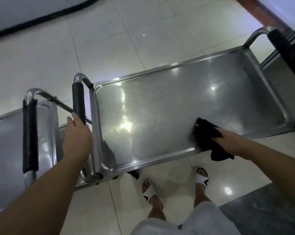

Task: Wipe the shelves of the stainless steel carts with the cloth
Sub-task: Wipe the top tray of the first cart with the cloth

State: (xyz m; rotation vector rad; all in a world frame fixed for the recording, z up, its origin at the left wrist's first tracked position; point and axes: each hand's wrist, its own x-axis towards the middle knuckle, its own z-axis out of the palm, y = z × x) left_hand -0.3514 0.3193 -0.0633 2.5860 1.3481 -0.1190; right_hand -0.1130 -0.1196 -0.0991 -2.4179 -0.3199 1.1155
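Midway, by the look of it: top shelf (160, 102) of the nearer cart (95, 133) under wiping. Pressed the dark cloth (206, 138) flat with the right hand (231, 141), fingers (218, 134) spread on top, at the shelf's near rim toward its right end, one corner hanging over the edge. Steadied the cart with the left hand (77, 133), fingers curled loosely at the padded handle (78, 102) on the shelf's left. Likely next: long strokes leftward across the shelf, then the second cart (7, 133) beyond that handle.
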